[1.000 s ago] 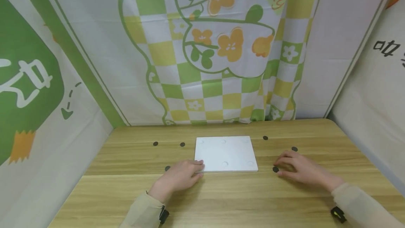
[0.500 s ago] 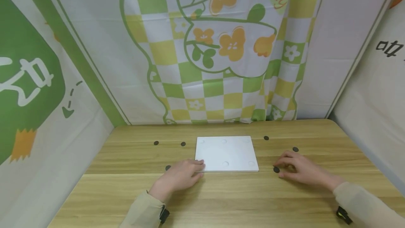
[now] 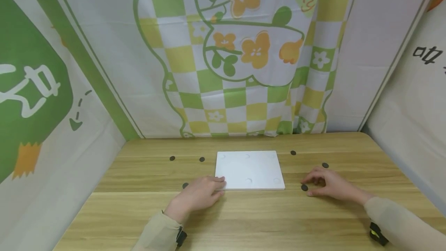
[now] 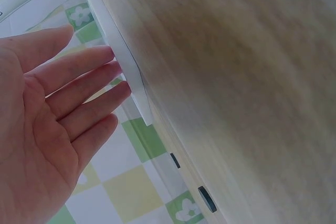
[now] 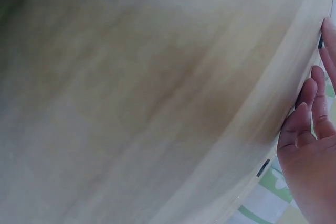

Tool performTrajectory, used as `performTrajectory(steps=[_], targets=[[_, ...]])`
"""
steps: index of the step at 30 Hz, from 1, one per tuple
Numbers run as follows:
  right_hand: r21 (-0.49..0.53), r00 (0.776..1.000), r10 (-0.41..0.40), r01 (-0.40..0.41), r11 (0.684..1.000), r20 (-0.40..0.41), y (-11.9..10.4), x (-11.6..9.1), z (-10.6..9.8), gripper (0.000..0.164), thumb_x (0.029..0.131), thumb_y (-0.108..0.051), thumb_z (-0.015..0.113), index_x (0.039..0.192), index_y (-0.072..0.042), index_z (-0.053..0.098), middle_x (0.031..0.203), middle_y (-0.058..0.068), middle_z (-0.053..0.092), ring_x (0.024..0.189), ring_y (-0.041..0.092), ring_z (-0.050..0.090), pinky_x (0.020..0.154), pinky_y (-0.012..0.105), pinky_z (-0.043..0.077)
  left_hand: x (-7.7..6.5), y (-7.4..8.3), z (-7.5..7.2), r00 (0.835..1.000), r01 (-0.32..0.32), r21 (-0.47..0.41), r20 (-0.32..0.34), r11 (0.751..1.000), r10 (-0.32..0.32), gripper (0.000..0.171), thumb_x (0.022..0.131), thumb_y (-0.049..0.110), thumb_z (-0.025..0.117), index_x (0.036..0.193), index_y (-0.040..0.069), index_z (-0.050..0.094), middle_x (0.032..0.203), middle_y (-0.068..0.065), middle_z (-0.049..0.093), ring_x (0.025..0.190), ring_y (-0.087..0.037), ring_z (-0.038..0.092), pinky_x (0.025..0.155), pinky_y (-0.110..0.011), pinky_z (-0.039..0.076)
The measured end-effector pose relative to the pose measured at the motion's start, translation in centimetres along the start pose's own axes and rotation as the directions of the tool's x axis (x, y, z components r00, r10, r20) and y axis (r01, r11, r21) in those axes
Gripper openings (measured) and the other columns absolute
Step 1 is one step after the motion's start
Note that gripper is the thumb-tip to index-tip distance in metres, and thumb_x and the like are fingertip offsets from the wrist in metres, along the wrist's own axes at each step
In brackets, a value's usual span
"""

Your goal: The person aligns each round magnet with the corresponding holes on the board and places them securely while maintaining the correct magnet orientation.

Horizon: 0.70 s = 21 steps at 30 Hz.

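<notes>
One left hand (image 3: 199, 195), fingers (image 4: 73, 67) straight on board (image 3: 251, 169), palm (image 4: 37, 135) only in wrist view; right hand (image 3: 329, 185) apparently tight on dark disc (image 3: 304, 188).

A pale beige sleeve covers each forearm: the left sleeve (image 3: 155, 232) at the near left, the right sleeve (image 3: 400, 218) at the near right, both plain and slightly creased. Beyond the cuffs, the left hand (image 3: 199, 195) and right hand (image 3: 329, 185) are bare. A small black wrist device (image 3: 180, 237) sits by the left cuff; a second black device (image 3: 378, 236) — this one with a yellow-green mark — shows by the right.
</notes>
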State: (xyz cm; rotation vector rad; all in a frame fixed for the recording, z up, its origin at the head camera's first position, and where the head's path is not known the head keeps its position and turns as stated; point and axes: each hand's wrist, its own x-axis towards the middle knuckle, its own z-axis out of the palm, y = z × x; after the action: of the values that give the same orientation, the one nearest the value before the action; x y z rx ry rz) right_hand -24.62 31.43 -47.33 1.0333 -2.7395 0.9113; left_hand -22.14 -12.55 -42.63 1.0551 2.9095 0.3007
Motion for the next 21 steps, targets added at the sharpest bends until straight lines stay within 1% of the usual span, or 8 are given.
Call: performTrajectory(steps=[4, 9, 10, 15, 17, 21], targets=[[0.043, 1.000, 0.005, -0.005, 0.999, -0.002, 0.11, 0.09, 0.05, 0.029, 0.077, -0.030, 0.078, 0.105, -0.022, 0.070, 0.096, -0.009, 0.061, 0.080, 0.004, 0.052, 0.064, 0.019, 0.048, 0.05, -0.03, 0.05, 1.000, -0.001, 0.005, 0.001, 1.000, 0.001, 0.036, 0.096, 0.028, 0.054, 0.125, 0.008, 0.061, 0.135, -0.007, 0.056, 0.123, -0.027, 0.055, 0.106, -0.043, 0.043], [0.088, 1.000, -0.001, 0.001, 0.996, 0.001, 0.08, 0.29, -0.09, 0.027, 0.077, -0.024, 0.079, 0.103, -0.017, 0.071, 0.092, -0.005, 0.062, 0.078, 0.007, 0.054, 0.064, 0.021, 0.050, 0.10, -0.17, 0.21, 1.000, -0.012, 0.020, -0.007, 1.000, 0.012, 0.036, 0.095, 0.027, 0.055, 0.125, 0.008, 0.062, 0.134, -0.008, 0.057, 0.122, -0.028, 0.055, 0.105, -0.043, 0.044], [0.093, 1.000, -0.001, 0.001, 0.996, 0.000, -0.29, 0.34, -0.22, 0.027, 0.077, -0.022, 0.079, 0.102, -0.015, 0.072, 0.091, -0.003, 0.063, 0.077, 0.009, 0.054, 0.064, 0.021, 0.050, 0.11, -0.20, 0.22, 1.000, -0.013, 0.020, -0.007, 1.000, 0.013, 0.036, 0.095, 0.028, 0.054, 0.125, 0.008, 0.062, 0.134, -0.008, 0.057, 0.122, -0.028, 0.055, 0.106, -0.043, 0.044], [0.122, 1.000, 0.012, -0.012, 0.992, 0.005, 0.12, 0.43, -0.06, 0.025, 0.076, -0.021, 0.079, 0.100, -0.016, 0.072, 0.092, -0.001, 0.064, 0.077, 0.010, 0.055, 0.065, 0.021, 0.050, 0.09, -0.18, 0.20, 1.000, -0.013, 0.016, -0.007, 1.000, 0.013, 0.036, 0.095, 0.027, 0.055, 0.125, 0.008, 0.062, 0.134, -0.008, 0.057, 0.122, -0.028, 0.055, 0.105, -0.043, 0.044], [0.139, 1.000, 0.021, -0.022, 0.990, 0.012, 0.53, 0.46, 0.06, 0.025, 0.077, -0.023, 0.079, 0.100, -0.019, 0.071, 0.092, -0.003, 0.065, 0.077, 0.008, 0.055, 0.065, 0.021, 0.049, 0.05, -0.18, 0.19, 1.000, -0.014, 0.015, -0.007, 1.000, 0.014, 0.036, 0.095, 0.026, 0.055, 0.125, 0.008, 0.062, 0.134, -0.008, 0.057, 0.122, -0.028, 0.056, 0.105, -0.043, 0.044], [0.150, 0.999, 0.045, -0.048, 0.987, 0.028, 0.33, 0.54, -0.06, 0.023, 0.078, -0.025, 0.078, 0.099, -0.020, 0.071, 0.093, -0.004, 0.066, 0.077, 0.007, 0.055, 0.065, 0.021, 0.049, 0.07, -0.24, 0.28, 1.000, -0.018, 0.014, -0.009, 1.000, 0.018, 0.036, 0.095, 0.026, 0.055, 0.125, 0.007, 0.062, 0.134, -0.008, 0.057, 0.122, -0.028, 0.056, 0.105, -0.043, 0.044]])
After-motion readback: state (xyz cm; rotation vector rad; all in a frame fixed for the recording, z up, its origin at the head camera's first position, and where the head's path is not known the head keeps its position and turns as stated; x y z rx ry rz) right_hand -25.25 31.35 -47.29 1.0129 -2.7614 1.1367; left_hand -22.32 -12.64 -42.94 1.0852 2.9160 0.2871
